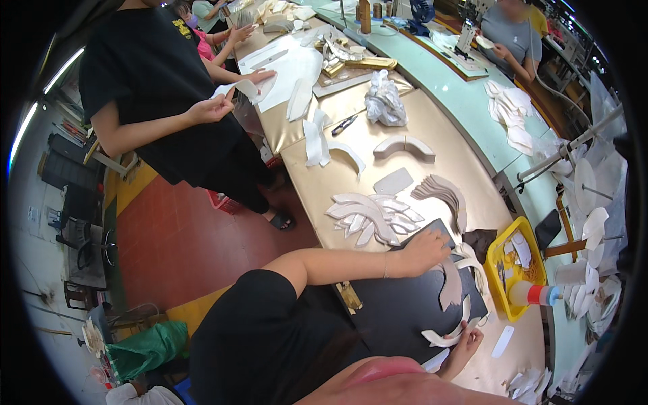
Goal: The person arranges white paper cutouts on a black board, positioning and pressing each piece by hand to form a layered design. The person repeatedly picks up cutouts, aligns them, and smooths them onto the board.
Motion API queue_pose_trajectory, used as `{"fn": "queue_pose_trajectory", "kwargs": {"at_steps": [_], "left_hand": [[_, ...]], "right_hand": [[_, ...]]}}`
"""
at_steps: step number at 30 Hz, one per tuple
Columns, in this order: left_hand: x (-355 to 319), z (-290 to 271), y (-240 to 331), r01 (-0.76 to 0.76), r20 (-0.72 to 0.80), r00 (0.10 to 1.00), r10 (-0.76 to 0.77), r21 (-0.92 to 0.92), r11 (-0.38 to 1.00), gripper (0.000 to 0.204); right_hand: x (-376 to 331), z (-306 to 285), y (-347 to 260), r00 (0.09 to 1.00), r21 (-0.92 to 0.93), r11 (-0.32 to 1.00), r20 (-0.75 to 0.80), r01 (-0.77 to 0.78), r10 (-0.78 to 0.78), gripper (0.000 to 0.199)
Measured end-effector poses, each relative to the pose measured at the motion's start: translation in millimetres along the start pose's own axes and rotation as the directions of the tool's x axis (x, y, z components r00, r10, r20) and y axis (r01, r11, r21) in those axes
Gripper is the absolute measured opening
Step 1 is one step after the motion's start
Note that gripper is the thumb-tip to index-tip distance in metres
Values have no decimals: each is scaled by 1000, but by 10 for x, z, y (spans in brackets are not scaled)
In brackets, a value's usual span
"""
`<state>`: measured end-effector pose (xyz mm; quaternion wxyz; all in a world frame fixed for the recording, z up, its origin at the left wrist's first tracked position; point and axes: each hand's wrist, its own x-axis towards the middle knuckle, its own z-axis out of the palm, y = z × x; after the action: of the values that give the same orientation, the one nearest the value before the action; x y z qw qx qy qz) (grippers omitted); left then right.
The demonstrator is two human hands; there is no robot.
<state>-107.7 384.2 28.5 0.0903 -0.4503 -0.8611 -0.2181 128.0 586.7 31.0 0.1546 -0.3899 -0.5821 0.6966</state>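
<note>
A dark board lies on the table in front of me. Over its far part is my left hand, its fingers curled together at the top end of a curved beige piece; what they grip is hidden. Nearer to me, my right hand pinches a curved white strip at the board's right edge. More pale strips lie to the right of the left hand. Just beyond the board spreads a loose pile of curved off-white pieces, beside a fanned stack of beige pieces.
A yellow basket stands at the right, with a bottle leaning on its rim. Farther up are a banded curved stack, a crumpled plastic bag and a small cutter. A co-worker in black stands at the table's left side.
</note>
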Motion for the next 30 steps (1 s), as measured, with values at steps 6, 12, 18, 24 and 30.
{"fn": "queue_pose_trajectory", "kwargs": {"at_steps": [6,12,18,24,30], "left_hand": [[-86,-63,56,24,53,999,-14,-197,980,15],[-93,-603,142,-24,225,959,173,-543,840,21],[-248,-1106,410,317,483,807,341,-840,440,24],[-833,-655,318,163,471,879,76,-445,880,31],[-1223,-396,358,-30,78,996,47,-208,978,40]], "right_hand": [[-29,-270,297,982,154,988,190,-28,-2,17],[475,-784,1127,964,268,963,248,22,-91,20],[351,-838,836,990,243,962,95,-123,103,20],[-410,-283,12,979,411,912,183,2,-85,23],[-616,159,-50,975,480,869,221,-119,11,19]]}}
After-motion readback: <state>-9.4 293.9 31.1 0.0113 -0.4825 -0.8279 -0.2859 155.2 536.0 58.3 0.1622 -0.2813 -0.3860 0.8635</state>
